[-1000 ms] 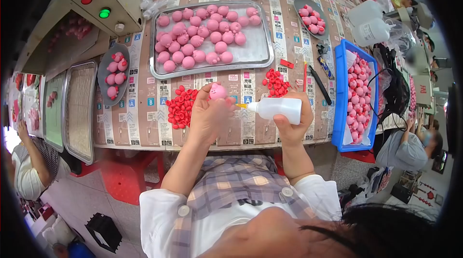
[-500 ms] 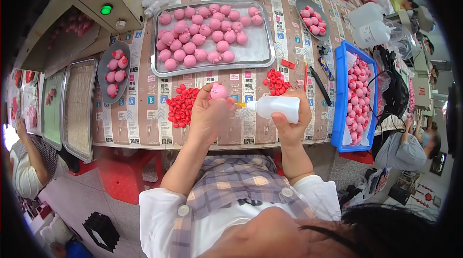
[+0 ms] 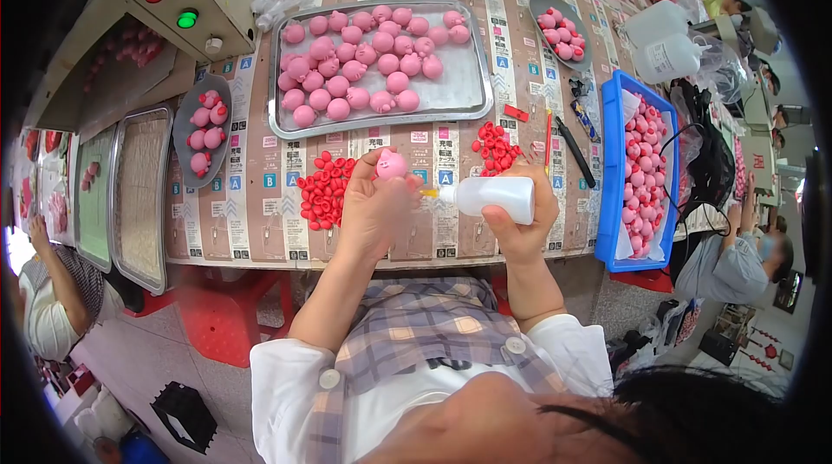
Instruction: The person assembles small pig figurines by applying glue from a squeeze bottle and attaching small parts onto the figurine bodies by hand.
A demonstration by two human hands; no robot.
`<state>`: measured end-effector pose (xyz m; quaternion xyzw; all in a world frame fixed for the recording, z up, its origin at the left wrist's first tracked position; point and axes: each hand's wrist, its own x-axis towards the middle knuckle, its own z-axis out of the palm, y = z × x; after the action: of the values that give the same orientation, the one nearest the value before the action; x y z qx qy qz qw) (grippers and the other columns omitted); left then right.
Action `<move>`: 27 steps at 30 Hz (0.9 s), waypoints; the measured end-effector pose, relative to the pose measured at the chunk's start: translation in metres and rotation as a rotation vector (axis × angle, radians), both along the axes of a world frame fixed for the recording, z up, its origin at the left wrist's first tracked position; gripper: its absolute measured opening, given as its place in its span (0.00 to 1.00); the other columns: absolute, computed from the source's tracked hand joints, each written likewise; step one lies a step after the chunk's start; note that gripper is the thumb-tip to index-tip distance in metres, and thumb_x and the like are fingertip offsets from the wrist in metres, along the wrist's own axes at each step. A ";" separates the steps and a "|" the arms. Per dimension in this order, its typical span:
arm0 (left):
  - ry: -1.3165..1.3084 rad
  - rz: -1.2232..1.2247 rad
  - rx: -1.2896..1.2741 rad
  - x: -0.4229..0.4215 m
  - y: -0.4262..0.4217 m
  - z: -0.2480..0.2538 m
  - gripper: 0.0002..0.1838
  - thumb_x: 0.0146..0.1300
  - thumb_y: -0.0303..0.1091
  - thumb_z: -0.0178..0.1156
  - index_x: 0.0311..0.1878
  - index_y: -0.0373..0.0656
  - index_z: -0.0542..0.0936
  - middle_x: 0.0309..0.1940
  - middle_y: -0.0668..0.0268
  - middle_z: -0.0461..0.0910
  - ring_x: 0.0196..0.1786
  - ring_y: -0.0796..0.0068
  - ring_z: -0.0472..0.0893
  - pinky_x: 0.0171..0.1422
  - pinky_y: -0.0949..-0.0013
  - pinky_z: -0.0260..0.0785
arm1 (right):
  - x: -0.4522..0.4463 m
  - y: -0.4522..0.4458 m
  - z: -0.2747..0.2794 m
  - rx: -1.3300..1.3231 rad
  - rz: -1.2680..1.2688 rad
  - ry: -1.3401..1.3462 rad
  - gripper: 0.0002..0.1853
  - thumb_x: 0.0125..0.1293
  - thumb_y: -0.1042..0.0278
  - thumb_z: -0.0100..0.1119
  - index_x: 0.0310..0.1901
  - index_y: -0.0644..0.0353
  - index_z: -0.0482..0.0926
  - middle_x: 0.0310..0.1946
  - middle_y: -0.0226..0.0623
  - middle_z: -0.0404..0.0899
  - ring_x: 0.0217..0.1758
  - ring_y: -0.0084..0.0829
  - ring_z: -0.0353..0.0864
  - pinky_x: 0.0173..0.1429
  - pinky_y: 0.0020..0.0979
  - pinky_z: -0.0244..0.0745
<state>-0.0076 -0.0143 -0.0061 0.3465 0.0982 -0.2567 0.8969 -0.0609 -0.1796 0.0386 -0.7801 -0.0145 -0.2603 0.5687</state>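
Note:
My left hand [image 3: 374,208] is closed around a small pink pig figure [image 3: 392,164], whose rounded head shows above my fingers. In my right hand [image 3: 529,221] lies a white squeeze bottle [image 3: 498,198], tilted sideways. Its yellow tip [image 3: 429,192] points left and meets or nearly meets the fingers of my left hand; the exact contact is blurred. Beside my left hand is a pile of small red parts [image 3: 324,195]. A second red pile [image 3: 496,150] lies just beyond the bottle.
A metal tray [image 3: 451,109] of pink figures stands behind my hands. Grey dishes [image 3: 192,120] hold pink-and-red pieces, and a blue crate [image 3: 612,178] stands right. A black pen-like tool [image 3: 575,152] lies near the right pile. A machine [image 3: 186,5] stands at the left.
The squeeze bottle has shifted very slightly left and down with my right hand. My left hand keeps its hold on the pig figure, almost in place.

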 end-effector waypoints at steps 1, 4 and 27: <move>-0.004 -0.002 -0.006 0.000 0.000 -0.001 0.27 0.53 0.33 0.60 0.54 0.41 0.60 0.31 0.62 0.75 0.30 0.76 0.77 0.33 0.77 0.72 | 0.000 -0.001 0.001 -0.013 -0.004 -0.010 0.20 0.43 0.63 0.69 0.34 0.64 0.70 0.25 0.36 0.72 0.25 0.27 0.73 0.29 0.25 0.66; -0.001 0.001 -0.015 0.000 -0.001 0.000 0.27 0.53 0.33 0.60 0.54 0.41 0.60 0.31 0.62 0.75 0.30 0.76 0.77 0.33 0.77 0.72 | 0.003 -0.002 0.001 -0.037 -0.017 -0.043 0.19 0.43 0.63 0.68 0.33 0.64 0.71 0.24 0.36 0.72 0.25 0.27 0.73 0.29 0.26 0.66; -0.019 -0.011 0.014 0.000 -0.001 0.002 0.27 0.54 0.31 0.59 0.55 0.41 0.59 0.32 0.59 0.75 0.29 0.76 0.77 0.33 0.77 0.73 | 0.006 0.000 0.007 -0.085 -0.015 -0.037 0.19 0.42 0.62 0.69 0.30 0.63 0.72 0.23 0.37 0.72 0.24 0.31 0.73 0.28 0.28 0.66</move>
<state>-0.0078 -0.0153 -0.0044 0.3559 0.0898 -0.2575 0.8938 -0.0548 -0.1794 0.0457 -0.7987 -0.0304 -0.2780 0.5328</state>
